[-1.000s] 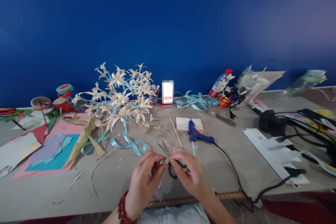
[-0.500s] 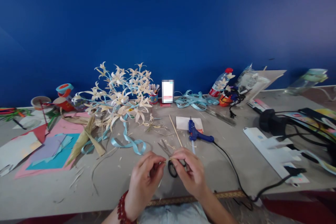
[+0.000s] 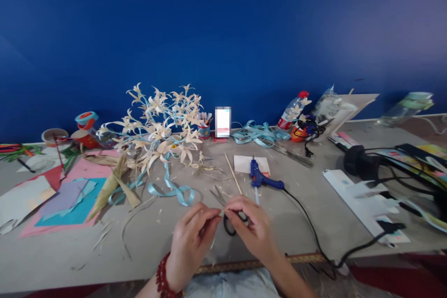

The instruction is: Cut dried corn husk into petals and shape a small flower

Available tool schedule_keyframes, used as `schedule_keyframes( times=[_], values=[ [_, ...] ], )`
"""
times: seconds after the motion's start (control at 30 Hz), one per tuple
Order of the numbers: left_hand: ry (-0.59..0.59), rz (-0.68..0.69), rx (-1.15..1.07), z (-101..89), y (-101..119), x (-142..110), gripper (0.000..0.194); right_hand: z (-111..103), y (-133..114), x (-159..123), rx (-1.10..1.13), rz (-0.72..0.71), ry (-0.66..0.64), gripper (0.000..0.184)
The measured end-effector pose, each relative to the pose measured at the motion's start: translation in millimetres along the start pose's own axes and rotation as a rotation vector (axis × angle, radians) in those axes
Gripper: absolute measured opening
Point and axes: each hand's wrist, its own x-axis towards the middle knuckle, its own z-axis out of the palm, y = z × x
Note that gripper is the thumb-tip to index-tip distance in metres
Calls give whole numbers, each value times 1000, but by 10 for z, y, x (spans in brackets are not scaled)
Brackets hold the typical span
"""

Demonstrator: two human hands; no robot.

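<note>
My left hand (image 3: 197,233) and my right hand (image 3: 253,228) meet near the table's front edge, thumbs and fingertips pinched close together. A tiny pale sliver shows between the two pinches; its kind is too small to tell. Under my right hand lies a pair of scissors (image 3: 228,226) with black handles, its blades pointing away and to the left. Just beyond rests a thin wooden stick (image 3: 233,174). A blue glue gun (image 3: 258,176) lies on a white card (image 3: 240,164), its cord running right. Pale husk scraps are scattered around.
A bunch of cream flowers (image 3: 159,121) with blue stems stands at the back left. Blue ribbon (image 3: 260,134) is heaped behind the glue gun, near a bottle (image 3: 291,114). Coloured papers (image 3: 71,216) and dry husks (image 3: 110,186) lie left; a white power strip (image 3: 363,207) lies right.
My right hand has shifted slightly left, bringing its fingertips closer to those of my left hand. Things on the table stay where they were.
</note>
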Motion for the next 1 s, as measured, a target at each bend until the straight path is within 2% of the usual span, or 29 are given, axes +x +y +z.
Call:
schedule_keyframes(
  times=[0.2, 0.57, 0.8, 1.0],
  values=[
    [-12, -7, 4, 20, -7, -11, 15, 12, -16, -4, -25, -24, -18, 10],
    [26, -10, -20, 12, -22, -35, 18, 67, 32, -68, 65, 88, 24, 17],
    [37, -61, -4, -14, -29, -19, 12, 67, 31, -56, 75, 77, 9, 17],
    [80, 4, -49, 10, -42, -51, 15, 103, 41, -65, 103, 113, 71, 17]
  ],
)
